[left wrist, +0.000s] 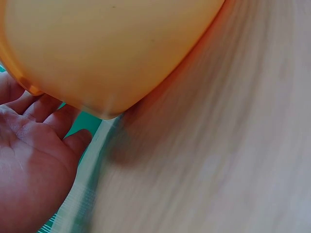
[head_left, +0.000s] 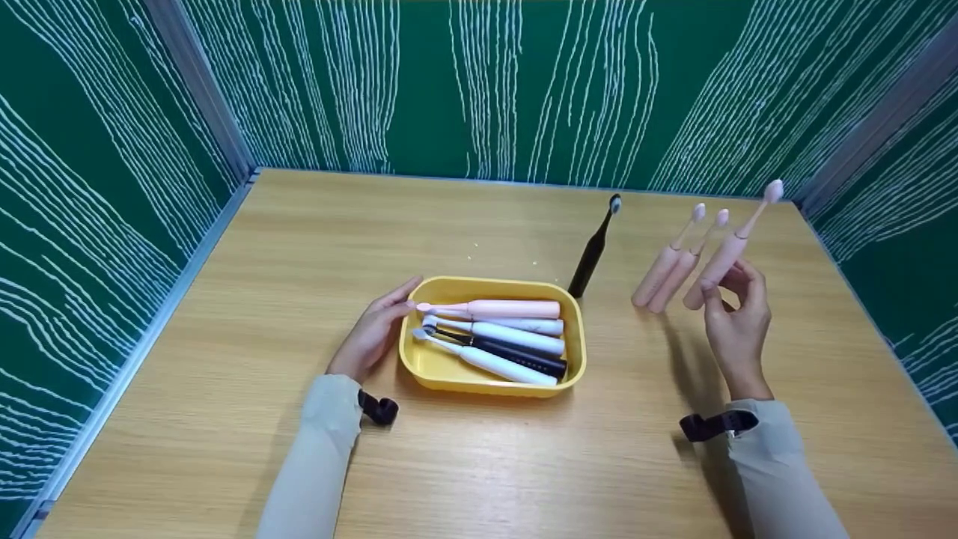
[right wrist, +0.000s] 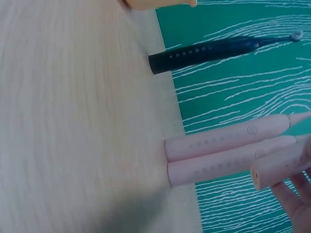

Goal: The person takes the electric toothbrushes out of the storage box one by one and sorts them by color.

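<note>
Right hand (head_left: 737, 322) pinches a near-upright pink toothbrush (head_left: 724, 258), two o'clock from the yellow basket (head_left: 486, 388)!
I see the left hand's (head_left: 374, 333) fingers outstretched at the basket's nine o'clock, probably steadying it; that handle pinch likely controls tilt.

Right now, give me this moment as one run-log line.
Right hand: pinching pink brush | Left hand: touching tray | In tray: five brushes lying | Standing: two pink brushes, black brush

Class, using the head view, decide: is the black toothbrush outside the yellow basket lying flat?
No, the black toothbrush stands upright on the table beside the yellow basket.
</note>
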Demonstrator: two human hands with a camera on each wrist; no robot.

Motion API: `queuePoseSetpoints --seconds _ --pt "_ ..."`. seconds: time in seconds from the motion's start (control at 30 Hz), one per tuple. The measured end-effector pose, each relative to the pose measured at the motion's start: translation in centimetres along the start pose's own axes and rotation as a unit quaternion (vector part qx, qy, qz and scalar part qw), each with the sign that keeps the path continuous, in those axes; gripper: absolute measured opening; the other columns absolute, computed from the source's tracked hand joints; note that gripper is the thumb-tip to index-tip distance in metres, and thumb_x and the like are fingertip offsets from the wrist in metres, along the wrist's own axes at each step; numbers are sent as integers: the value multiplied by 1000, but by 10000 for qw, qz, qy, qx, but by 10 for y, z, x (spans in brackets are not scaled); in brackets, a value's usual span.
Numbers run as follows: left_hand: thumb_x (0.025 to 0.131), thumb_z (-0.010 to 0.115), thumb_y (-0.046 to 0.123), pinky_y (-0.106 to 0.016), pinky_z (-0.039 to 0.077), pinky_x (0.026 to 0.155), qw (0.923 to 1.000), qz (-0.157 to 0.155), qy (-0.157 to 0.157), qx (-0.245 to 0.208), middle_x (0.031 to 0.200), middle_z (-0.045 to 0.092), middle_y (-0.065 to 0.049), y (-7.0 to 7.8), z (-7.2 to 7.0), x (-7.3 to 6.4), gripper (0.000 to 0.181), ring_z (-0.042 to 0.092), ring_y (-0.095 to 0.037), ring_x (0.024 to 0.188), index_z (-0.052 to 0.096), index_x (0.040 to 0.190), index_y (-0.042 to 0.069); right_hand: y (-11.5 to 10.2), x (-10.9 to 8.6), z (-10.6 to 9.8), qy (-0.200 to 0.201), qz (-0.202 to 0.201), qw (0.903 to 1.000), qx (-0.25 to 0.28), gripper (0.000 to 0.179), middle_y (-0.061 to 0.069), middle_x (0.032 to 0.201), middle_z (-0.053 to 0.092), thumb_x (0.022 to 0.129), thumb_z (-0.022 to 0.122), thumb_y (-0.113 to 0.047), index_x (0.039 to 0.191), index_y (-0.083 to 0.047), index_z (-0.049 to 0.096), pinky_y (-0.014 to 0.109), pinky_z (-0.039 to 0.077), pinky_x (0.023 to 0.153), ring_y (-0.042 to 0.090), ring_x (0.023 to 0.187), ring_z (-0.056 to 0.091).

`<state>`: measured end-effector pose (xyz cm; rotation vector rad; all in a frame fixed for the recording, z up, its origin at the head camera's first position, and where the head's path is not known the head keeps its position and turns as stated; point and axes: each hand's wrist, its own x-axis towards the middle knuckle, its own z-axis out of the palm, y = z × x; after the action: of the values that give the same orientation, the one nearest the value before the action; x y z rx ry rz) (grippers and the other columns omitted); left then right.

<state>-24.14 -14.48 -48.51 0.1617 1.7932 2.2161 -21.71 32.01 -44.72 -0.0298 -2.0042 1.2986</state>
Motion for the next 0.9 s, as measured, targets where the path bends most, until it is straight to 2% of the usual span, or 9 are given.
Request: queuePoseSetpoints --seconds 0.23,0.33,0.47,0.6,0.7,0.9 --pt "98 44 7 -33 8 123 9999 -70 75 5 159 26 -5 1 1 -1 51 12 -18 149 35 148 3 11 4 2 -168 206 9994 -227 43 -19 104 51 90 59 5 132 5 50 10 46 83 -1 98 54" --pt "98 43 7 -33 7 123 10000 -45 45 33 159 25 -5 0 0 0 51 11 -18 149 34 148 3 2 3 2 -239 246 9990 -295 42 -16 105 50 90 58 8 131 8 49 12 46 86 -1 98 53" --pt "98 44 8 -33 6 123 10000 -17 24 58 159 24 -6 1 0 0 51 11 -19 150 33 148 2 8 4 3 -324 439 9981 -284 42 -14 104 50 90 57 6 131 7 49 10 47 83 -1 97 54" --pt "98 46 10 -32 6 123 9999 -34 41 108 159 25 -4 2 0 0 52 11 -18 150 34 148 4 26 6 5 -385 681 9965 -287 43 -13 104 51 91 58 2 133 3 49 10 47 83 -2 97 54" --pt "97 47 10 -31 7 123 9999 -55 81 128 159 27 -3 1 -1 0 52 12 -17 149 35 148 5 29 6 7 -431 825 9951 -319 43 -8 107 54 92 58 1 133 3 48 12 48 87 0 99 54" --pt "97 45 7 -32 8 123 10000 -9 5 14 160 24 -6 -1 0 0 53 12 -19 149 32 148 3 31 4 11 -615 1390 9863 -638 41 1 116 55 95 56 -10 135 -5 46 15 47 90 12 110 54"
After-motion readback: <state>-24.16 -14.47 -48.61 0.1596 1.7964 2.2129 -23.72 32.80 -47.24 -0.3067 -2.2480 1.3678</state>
